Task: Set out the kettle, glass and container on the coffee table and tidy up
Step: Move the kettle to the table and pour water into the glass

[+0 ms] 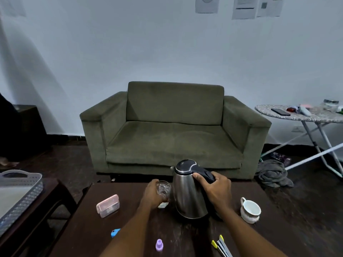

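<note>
A steel kettle (187, 195) with a black lid stands on the dark wooden coffee table (89, 236). My right hand (216, 190) grips its black handle. Just left of the kettle is a clear glass (164, 188); my left hand (151, 195) is wrapped around its left side. A small pink lidded container (107, 205) lies on the table further left, apart from both hands.
A white cup (249, 209) sits right of the kettle. A blue clip (115, 233), a purple cap (159, 244) and yellow-tipped pens (220, 245) lie near the front edge. A grey basket (24, 193) stands at left; a green sofa (174, 130) and an ironing board (304, 115) stand behind.
</note>
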### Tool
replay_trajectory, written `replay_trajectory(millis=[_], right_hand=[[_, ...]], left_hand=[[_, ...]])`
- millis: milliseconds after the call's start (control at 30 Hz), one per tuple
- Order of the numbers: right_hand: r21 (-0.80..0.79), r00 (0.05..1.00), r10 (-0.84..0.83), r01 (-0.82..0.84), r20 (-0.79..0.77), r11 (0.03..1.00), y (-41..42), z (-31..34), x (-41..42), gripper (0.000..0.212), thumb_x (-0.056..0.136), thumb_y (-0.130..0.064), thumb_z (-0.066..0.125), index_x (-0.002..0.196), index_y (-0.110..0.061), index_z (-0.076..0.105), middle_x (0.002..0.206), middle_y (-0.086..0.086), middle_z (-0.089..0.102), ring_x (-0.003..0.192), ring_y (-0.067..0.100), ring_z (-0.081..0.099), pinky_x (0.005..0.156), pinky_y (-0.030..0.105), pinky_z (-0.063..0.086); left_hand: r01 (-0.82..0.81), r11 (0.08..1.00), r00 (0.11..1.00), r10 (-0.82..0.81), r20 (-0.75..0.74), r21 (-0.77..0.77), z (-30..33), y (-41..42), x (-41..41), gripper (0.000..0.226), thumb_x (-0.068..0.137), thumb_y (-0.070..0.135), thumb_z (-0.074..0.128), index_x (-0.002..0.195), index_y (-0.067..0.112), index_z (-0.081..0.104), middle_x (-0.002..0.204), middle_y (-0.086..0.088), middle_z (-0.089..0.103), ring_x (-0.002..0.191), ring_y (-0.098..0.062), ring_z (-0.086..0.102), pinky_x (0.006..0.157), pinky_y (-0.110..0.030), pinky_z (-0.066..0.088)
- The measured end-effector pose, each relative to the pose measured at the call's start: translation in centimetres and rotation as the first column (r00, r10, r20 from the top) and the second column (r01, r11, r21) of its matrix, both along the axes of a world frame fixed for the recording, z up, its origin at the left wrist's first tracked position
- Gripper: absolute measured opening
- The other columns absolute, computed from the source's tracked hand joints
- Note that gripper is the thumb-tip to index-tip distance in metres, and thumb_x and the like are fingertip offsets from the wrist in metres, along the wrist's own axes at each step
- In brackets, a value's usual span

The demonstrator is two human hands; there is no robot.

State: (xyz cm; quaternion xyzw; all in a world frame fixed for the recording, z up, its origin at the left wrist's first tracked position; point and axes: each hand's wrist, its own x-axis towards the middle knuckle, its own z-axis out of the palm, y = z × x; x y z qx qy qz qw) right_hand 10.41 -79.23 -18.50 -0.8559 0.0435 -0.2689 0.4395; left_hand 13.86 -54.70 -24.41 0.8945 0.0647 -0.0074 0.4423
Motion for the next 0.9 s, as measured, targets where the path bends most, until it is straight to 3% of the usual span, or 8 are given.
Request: replay_trajectory(millis=[200, 333, 467, 600, 700, 767, 900], right_hand=[[0.044, 0.998, -0.062, 0.062, 0.005, 0.997, 1.5, -2.1, -0.3, 0.07, 0.07, -0.077, 0.079, 0.061, -0.01, 0.061, 0.051, 0.001, 0.059, 0.053, 0.017, 0.058, 0.058, 0.038, 0.049], [0.085, 0.996, -0.085, 0.084, 0.003, 0.993, 1.7, -2.7, -0.5, 0.067, 0.071, -0.071, 0.084, 0.054, -0.017, 0.049, 0.046, -0.005, 0.052, 0.05, 0.009, 0.052, 0.053, 0.014, 0.039], [0.075, 0.995, -0.089, 0.086, 0.036, 0.993, 1.4, -3.0, -0.7, 0.062, 0.074, -0.062, 0.088, 0.053, -0.023, 0.045, 0.044, -0.007, 0.046, 0.052, 0.004, 0.054, 0.055, 0.006, 0.036], [0.114, 0.991, -0.131, 0.125, 0.039, 0.986, 0.5, -3.5, -0.7, 0.064, 0.074, -0.066, 0.085, 0.053, -0.021, 0.045, 0.05, -0.006, 0.054, 0.053, 0.006, 0.053, 0.051, 0.012, 0.037], [0.16, 0.987, -0.159, 0.152, 0.027, 0.975, -0.1, -5.0, -1.1, 0.065, 0.075, -0.073, 0.078, 0.059, -0.014, 0.054, 0.053, 0.002, 0.055, 0.052, 0.019, 0.051, 0.05, 0.022, 0.039], [0.199, 0.994, -0.099, 0.088, 0.049, 0.976, -0.6, -5.9, -1.4, 0.064, 0.08, -0.07, 0.073, 0.062, -0.01, 0.058, 0.053, 0.009, 0.053, 0.051, 0.028, 0.05, 0.056, 0.041, 0.046], [0.331, 0.991, 0.13, -0.129, 0.018, 0.935, -2.2, -6.0, -1.3, 0.059, 0.092, -0.068, 0.064, 0.066, -0.015, 0.068, 0.052, 0.012, 0.062, 0.044, 0.029, 0.058, 0.052, 0.05, 0.05]], left_hand=[[-0.061, 0.996, 0.998, 0.062, 0.01, -0.059, -0.3, 0.0, -0.6, 0.09, 0.059, 0.022, 0.098, 0.138, 0.012, 0.056, 0.127, -0.004, 0.071, 0.114, -0.019, 0.068, 0.092, -0.022, 0.047], [-0.09, 0.994, 0.996, 0.091, 0.017, -0.054, -0.3, 0.3, -0.7, 0.09, 0.061, 0.021, 0.097, 0.14, 0.011, 0.056, 0.131, -0.007, 0.07, 0.12, -0.023, 0.067, 0.097, -0.027, 0.049], [-0.108, 0.993, 0.994, 0.11, 0.024, -0.051, -0.5, 0.8, -0.7, 0.091, 0.06, 0.018, 0.097, 0.14, 0.01, 0.056, 0.133, -0.008, 0.068, 0.121, -0.025, 0.066, 0.1, -0.029, 0.049], [-0.118, 0.993, 0.992, 0.119, 0.043, -0.025, -0.6, 1.2, -0.7, 0.092, 0.059, 0.022, 0.098, 0.14, 0.011, 0.056, 0.134, -0.008, 0.068, 0.125, -0.026, 0.064, 0.1, -0.029, 0.048], [-0.092, 0.996, 0.995, 0.093, 0.028, -0.015, -0.6, 1.3, -0.4, 0.093, 0.06, 0.021, 0.098, 0.142, 0.01, 0.053, 0.136, -0.01, 0.065, 0.126, -0.028, 0.062, 0.104, -0.033, 0.049], [-0.068, 0.998, 0.997, 0.068, 0.02, 0.001, -0.6, 1.3, 0.0, 0.094, 0.061, 0.021, 0.098, 0.142, 0.009, 0.051, 0.138, -0.011, 0.063, 0.126, -0.029, 0.062, 0.106, -0.037, 0.05], [-0.065, 0.998, 0.998, 0.065, 0.017, 0.019, -0.9, 1.4, 0.6, 0.094, 0.062, 0.02, 0.098, 0.143, 0.009, 0.05, 0.139, -0.011, 0.062, 0.127, -0.03, 0.061, 0.107, -0.038, 0.049]])
